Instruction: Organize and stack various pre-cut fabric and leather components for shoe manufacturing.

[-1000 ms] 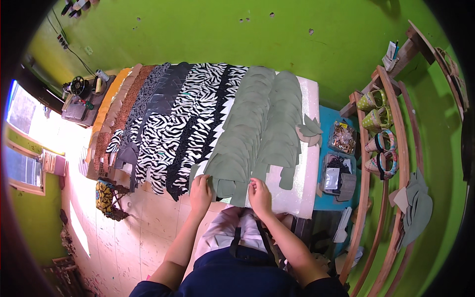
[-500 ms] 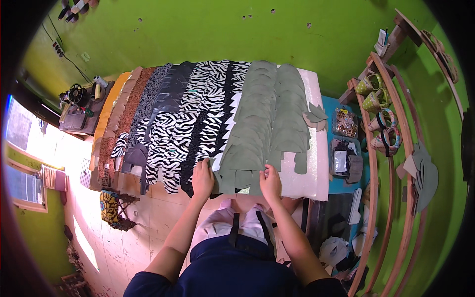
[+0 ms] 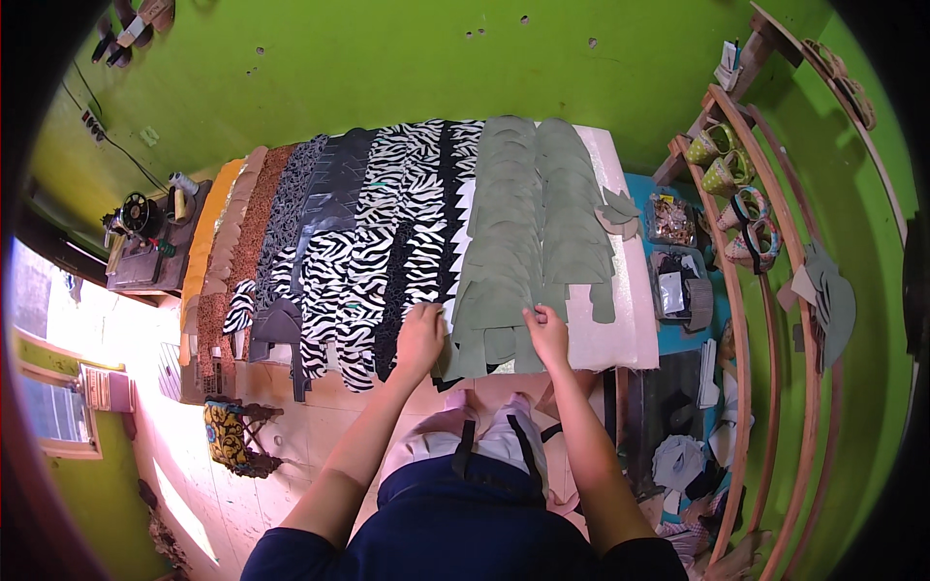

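Rows of overlapping grey-green cut pieces [image 3: 504, 213] of sheet material cover the right part of the table. At their near end, my left hand [image 3: 422, 339] has its fingers closed at the left edge of a grey-green piece [image 3: 475, 315]. My right hand [image 3: 549, 339] pinches the right side of that near end between thumb and fingers. The fingertips of my left hand are partly hidden. Just left of it lie zebra-striped pieces [image 3: 368, 266] and a dark textured row [image 3: 390, 300].
Further left are grey, brown and yellow rows [image 3: 218, 208] and a sewing machine [image 3: 139, 215]. A patterned stool [image 3: 223, 438] stands on the floor. To the right are plastic bins [image 3: 678, 290] on a blue surface and a wooden rack [image 3: 741, 387] holding sandals [image 3: 751, 242].
The whole view has shifted slightly, with the table appearing a little higher and further right. Both hands stay at the near end of the grey-green pieces, closed much as before.
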Motion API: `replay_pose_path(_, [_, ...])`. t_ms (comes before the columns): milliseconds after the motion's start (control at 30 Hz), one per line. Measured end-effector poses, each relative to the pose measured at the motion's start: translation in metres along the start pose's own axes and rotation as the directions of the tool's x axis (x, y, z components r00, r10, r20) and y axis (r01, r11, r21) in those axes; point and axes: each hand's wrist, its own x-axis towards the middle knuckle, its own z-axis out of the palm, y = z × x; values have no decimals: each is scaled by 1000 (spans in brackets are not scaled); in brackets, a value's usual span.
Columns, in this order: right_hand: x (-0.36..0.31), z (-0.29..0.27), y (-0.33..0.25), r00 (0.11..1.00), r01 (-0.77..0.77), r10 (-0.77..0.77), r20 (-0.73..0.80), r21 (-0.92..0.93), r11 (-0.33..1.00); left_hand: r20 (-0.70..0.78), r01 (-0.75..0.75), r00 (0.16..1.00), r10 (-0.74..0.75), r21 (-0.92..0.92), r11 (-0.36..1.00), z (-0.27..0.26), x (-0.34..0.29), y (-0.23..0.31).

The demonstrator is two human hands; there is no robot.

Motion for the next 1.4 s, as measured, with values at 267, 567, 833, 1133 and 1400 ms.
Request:
replay_pose_path(267, [16,0,9,1000,27,-28,-7,-147,989,-8,70,998,-70,43,997,-4,15,-1])
replay_pose_path(567, [14,1,18,1000,11,-14,-19,-149,989,63,94,993,-96,23,995,2,-6,-13])
replay_pose_path(833, [3,1,2,987,121,-143,-70,-249,961,91,165,984,-153,-147,975,-3,-3,-12])
replay_pose_path(1133, [-55,19,-12,808,555,-588,29,-372,745,4,143,990,-143,-71,987,-3,-28,-10])
replay_pose_path(1400, [-75,28,4,847,402,-527,-68,-566,719,-42,-28,998,35,165,986,6,-60,5])
